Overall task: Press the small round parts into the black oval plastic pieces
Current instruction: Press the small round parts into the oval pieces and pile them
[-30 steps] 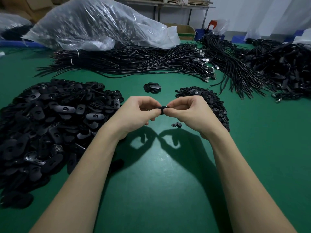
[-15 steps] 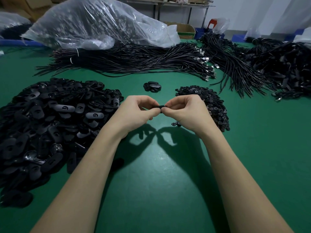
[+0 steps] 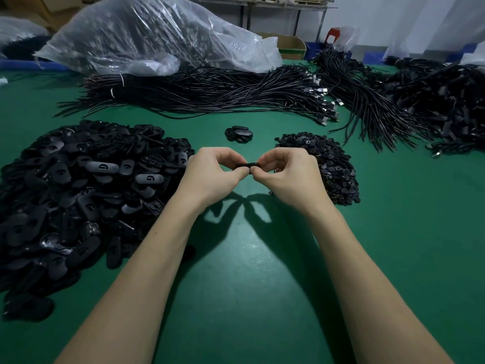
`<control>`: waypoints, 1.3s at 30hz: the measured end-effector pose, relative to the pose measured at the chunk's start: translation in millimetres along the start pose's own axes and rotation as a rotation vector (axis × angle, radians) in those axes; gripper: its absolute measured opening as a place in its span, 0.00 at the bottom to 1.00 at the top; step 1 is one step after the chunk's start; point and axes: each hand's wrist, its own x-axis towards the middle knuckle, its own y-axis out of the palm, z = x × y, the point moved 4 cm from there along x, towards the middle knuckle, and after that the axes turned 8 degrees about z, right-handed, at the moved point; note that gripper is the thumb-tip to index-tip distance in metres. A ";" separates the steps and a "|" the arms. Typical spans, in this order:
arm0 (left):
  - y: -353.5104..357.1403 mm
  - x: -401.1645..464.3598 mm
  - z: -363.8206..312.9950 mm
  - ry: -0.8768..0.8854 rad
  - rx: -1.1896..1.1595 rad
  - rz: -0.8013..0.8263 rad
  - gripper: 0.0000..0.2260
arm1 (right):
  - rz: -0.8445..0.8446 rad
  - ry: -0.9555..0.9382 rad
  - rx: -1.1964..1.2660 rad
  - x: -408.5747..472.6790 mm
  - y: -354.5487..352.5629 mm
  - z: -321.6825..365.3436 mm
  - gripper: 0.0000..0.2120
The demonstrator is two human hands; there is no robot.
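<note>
Green tabletop point(image 3: 262, 271) in a workshop, strewn with black stock. Both hands raised just above it at centre: left hand point(image 3: 210, 177) and right hand point(image 3: 288, 174) meeting, curled fingers point(image 3: 270, 160) pinching one black oval piece point(image 3: 246, 164) from either end. Piece seen edge-on, long axis running left to right between the fingertips, flat faces up and down as far as can be told. Round part itself hidden; seated or not, cannot tell. Left of the fingers, heap of oval pieces point(image 3: 78, 195); right of them, pile of small round parts point(image 3: 333, 164); beyond them, small cluster of ovals point(image 3: 239, 133), then cable bundles point(image 3: 210, 93) and plastic bag point(image 3: 147, 35). To press well: probably support the oval's ends evenly, thumbs square over the hole, push straight, no twisting, until flush.
</note>
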 end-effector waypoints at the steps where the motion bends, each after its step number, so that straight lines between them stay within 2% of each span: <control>1: 0.1 -0.5 -0.9 0.010 0.014 -0.009 0.04 | -0.006 -0.005 0.000 -0.2 0.0 -0.2 0.08; 9: -1.5 -0.3 0.5 0.007 -0.046 0.073 0.02 | 0.070 -0.010 0.088 1.1 -1.3 -9.6 0.05; 12: -1.9 -0.6 2.9 -0.025 -0.121 0.057 0.05 | 0.164 -0.063 0.101 -0.8 -2.1 -10.1 0.12; 15: -2.7 0.1 5.5 -0.047 -0.184 0.049 0.09 | 0.081 -0.105 -0.011 0.7 -2.6 -10.7 0.10; 19: -2.7 1.6 10.0 -0.080 -0.218 0.012 0.07 | -0.020 -0.083 -0.100 1.1 0.9 -14.8 0.08; 22: -7.5 3.0 13.6 -0.109 -0.157 -0.001 0.06 | -0.084 -0.078 -0.133 3.9 -3.0 -17.9 0.08; 25: -6.1 1.6 14.0 -0.101 -0.045 0.062 0.05 | -0.120 -0.005 -0.176 15.4 -4.5 -19.6 0.08; 31: 1.4 -0.3 10.4 -0.100 0.191 0.130 0.07 | -0.035 0.111 -0.257 75.1 7.9 -8.9 0.10; 39: 2.0 0.0 11.5 -0.093 0.201 0.137 0.06 | -0.063 0.201 -0.273 136.1 16.7 -9.5 0.12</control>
